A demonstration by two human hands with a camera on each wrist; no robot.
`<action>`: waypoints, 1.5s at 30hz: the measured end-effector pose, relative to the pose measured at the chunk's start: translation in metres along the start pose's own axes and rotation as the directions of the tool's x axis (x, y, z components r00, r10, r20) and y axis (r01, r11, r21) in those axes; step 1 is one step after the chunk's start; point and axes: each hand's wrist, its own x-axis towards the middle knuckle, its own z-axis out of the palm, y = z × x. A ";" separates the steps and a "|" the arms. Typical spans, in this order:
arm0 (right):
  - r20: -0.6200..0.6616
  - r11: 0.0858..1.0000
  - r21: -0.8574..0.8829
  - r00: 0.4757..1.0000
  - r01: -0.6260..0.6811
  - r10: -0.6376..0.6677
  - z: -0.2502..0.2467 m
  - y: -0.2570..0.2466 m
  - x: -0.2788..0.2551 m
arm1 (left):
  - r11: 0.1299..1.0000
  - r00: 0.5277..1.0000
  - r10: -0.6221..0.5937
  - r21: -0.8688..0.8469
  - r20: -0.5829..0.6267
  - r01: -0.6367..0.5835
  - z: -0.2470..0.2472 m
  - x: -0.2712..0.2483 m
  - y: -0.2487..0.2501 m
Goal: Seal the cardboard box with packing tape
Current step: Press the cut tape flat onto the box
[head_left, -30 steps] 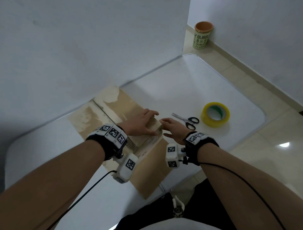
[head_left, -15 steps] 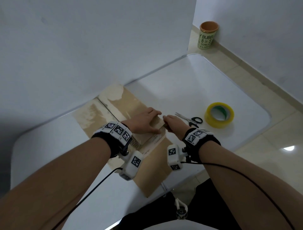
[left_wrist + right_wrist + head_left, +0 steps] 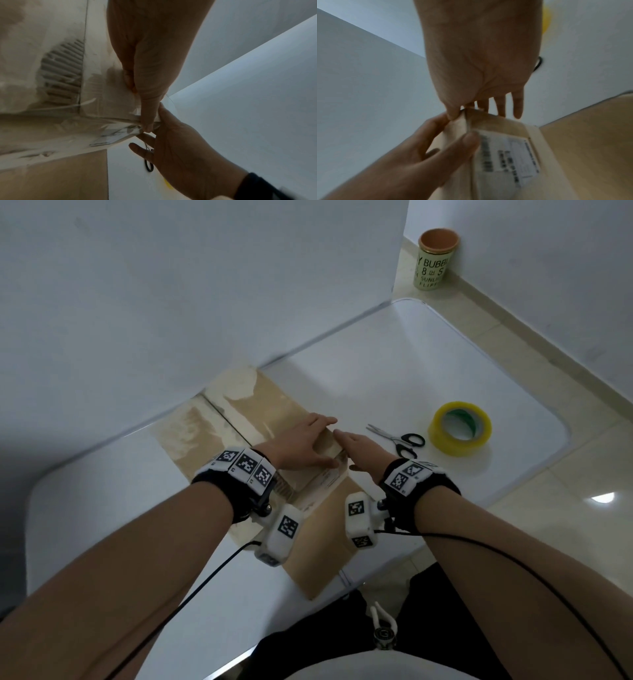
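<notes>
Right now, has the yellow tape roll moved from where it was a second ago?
No. The tape roll sits beside the scissors' handles exactly as before; only the camera shifted.

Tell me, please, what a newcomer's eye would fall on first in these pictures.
The left hand and right hand meeting at a corner of the worn cardboard box on the white table. Then the bright yellow tape roll lying to the right, scissors between it and the box.
</notes>
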 end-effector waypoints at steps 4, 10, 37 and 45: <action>-0.040 0.996 0.072 0.998 -0.043 0.046 0.000 -0.006 0.004 | 0.999 0.999 -0.026 -0.018 -0.018 0.026 0.000 -0.002 0.001; 0.060 0.995 0.005 0.993 0.100 -0.100 0.005 0.006 -0.006 | 0.969 0.994 -0.080 -0.239 -0.076 0.060 -0.002 -0.012 -0.005; 0.162 0.996 -0.085 0.986 -0.013 0.027 0.036 -0.010 -0.022 | 0.699 0.696 -0.711 0.015 -0.098 0.715 0.006 -0.109 -0.047; -0.002 0.956 -0.285 0.998 0.065 -0.068 0.054 -0.032 0.003 | 0.616 0.596 -0.786 -0.134 -0.164 0.776 -0.049 -0.135 -0.104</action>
